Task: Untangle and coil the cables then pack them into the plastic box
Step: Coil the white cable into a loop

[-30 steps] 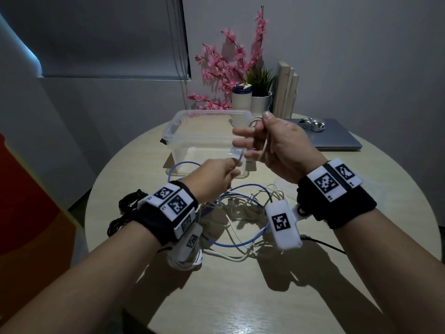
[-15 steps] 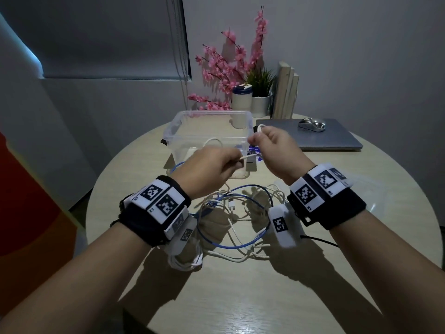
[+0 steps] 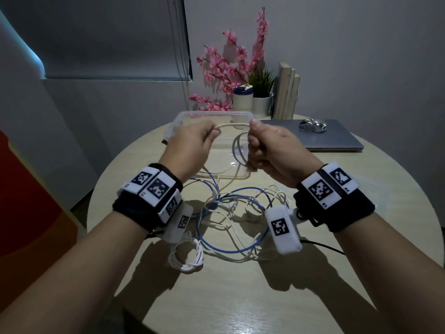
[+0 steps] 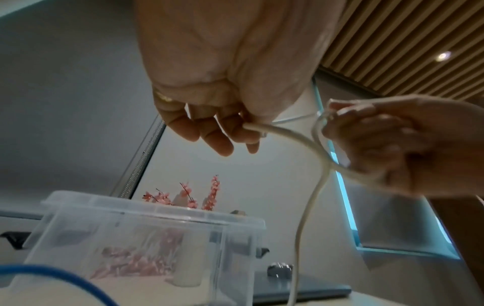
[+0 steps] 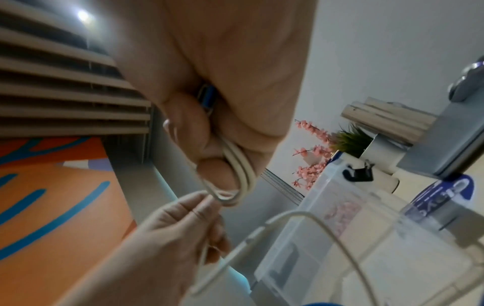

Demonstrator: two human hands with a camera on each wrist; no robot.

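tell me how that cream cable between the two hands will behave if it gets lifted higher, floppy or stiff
Probably floppy: the cream cable bends into tight loops in the right hand and droops below the left hand. It looks light, since fingertips alone hold it. Its lower run leads into the tangle on the table, so it may snag.

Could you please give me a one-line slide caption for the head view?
Both hands stretch a cream cable above the plastic box, tangled cables below.
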